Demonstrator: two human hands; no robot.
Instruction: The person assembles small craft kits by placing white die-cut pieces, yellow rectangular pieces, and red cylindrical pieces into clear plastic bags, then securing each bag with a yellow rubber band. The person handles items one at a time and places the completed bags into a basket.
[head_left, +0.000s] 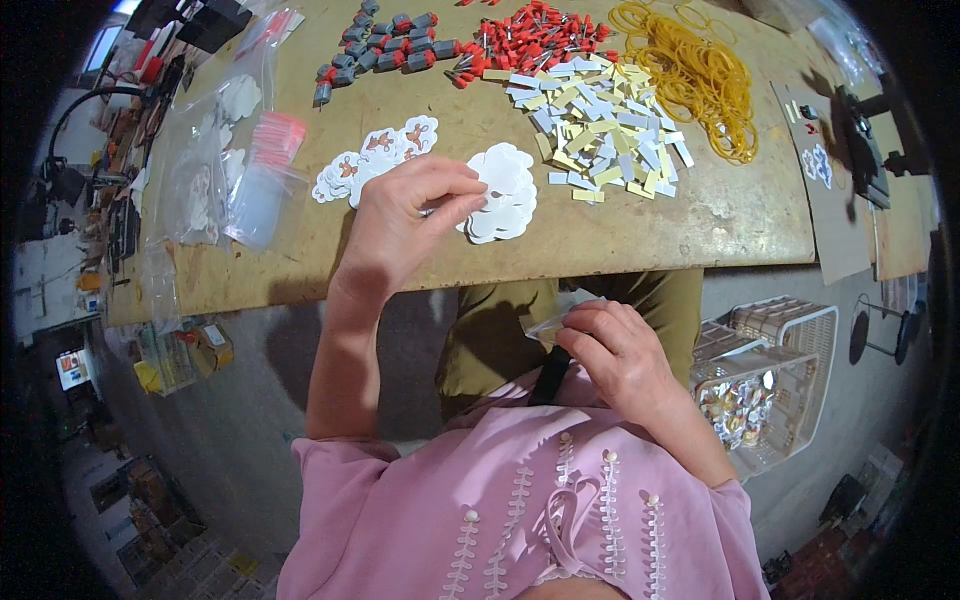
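Observation:
My left hand (405, 215) reaches over the table, thumb and forefinger brought together at the left edge of a pile of white scalloped paper cutouts (503, 190). Whether a cutout is pinched between the fingertips is hidden. Just beyond that hand lie similar cutouts with a brown printed figure (380, 143), overlapping in a row. Below the table edge, above my lap, my right hand (620, 350) has its fingers closed on a small clear plastic bag (548, 326). Much of the bag is covered by the fingers.
Yellow and white small strips (605, 130) lie heaped right of the cutouts, before red-capped parts (535, 38) and yellow rubber bands (700, 75). Grey-and-red parts (385, 45) sit farther back. Clear bags (255, 205) lie left. White plastic baskets (815, 350) stand on the floor at right.

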